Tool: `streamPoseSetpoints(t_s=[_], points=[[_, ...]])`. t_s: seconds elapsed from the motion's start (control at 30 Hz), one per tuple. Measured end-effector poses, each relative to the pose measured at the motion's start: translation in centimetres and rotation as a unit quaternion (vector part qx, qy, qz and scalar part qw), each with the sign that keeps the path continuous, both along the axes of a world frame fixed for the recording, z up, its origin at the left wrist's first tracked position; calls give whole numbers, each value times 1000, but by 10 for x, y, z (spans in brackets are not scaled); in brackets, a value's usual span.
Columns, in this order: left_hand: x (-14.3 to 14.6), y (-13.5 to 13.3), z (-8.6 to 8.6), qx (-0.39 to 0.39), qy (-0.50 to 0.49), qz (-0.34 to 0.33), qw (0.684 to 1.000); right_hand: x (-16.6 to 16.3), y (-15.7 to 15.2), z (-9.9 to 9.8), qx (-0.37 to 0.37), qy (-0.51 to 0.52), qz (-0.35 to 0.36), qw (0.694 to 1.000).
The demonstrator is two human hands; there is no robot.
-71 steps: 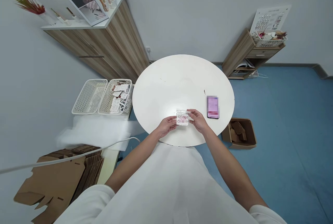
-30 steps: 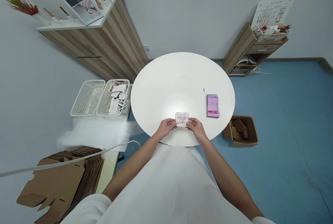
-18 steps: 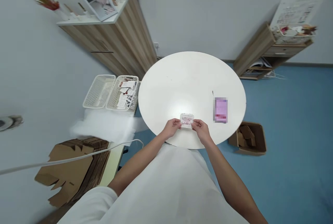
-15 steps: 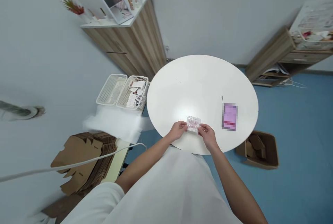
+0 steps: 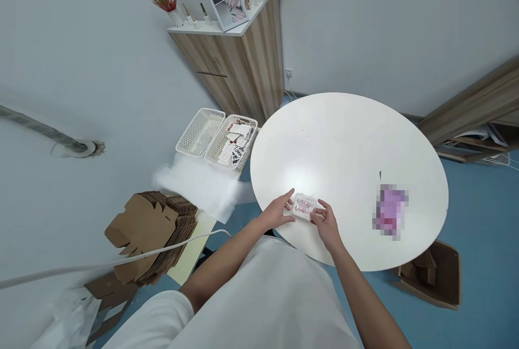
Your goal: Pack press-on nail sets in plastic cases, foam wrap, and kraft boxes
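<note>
A small clear plastic case [image 5: 304, 206] with pinkish pieces inside is at the near side of the white oval table [image 5: 348, 138]. To its left, my left hand [image 5: 277, 212] is open, thumb and fingers spread apart around that side without gripping it. My right hand [image 5: 327, 227] pinches the right edge of the case between thumb and a bent finger, while the index finger sticks out. What the pieces in the case are is too small to tell. Farther right on the table lies a purple packet [image 5: 390, 211], blurred by pixels.
Two white plastic baskets [image 5: 222, 122] stand left of the table, one with cards inside. White sheeting [image 5: 203, 184] and stacked flat cardboard boxes [image 5: 146, 230] lie below them. A white cable [image 5: 162, 250] crosses at left. An open carton [image 5: 448, 273] sits on the floor at right.
My left hand has let go of the case and its fingers have spread. My right hand stays at the case's right edge. The camera view has turned, shifting the room in the picture.
</note>
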State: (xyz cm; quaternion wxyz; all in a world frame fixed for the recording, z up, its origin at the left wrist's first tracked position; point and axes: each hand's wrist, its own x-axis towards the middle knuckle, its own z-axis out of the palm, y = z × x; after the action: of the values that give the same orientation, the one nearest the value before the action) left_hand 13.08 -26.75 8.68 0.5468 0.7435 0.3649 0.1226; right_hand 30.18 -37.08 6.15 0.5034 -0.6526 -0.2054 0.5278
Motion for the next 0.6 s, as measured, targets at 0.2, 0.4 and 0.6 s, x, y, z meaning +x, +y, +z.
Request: streamPoseSetpoints(t_s=[0.2, 0.4, 0.6], points=[[-26, 40, -8, 27, -4, -6, 1000, -25, 42, 9, 14, -36, 70, 997], [-51, 81, -16, -2, -19, -5, 1000, -55, 78, 7, -3, -86, 75, 994], [-72, 114, -23, -10, 1, -18, 1000, -83, 109, 6, -19, -152, 119, 981]])
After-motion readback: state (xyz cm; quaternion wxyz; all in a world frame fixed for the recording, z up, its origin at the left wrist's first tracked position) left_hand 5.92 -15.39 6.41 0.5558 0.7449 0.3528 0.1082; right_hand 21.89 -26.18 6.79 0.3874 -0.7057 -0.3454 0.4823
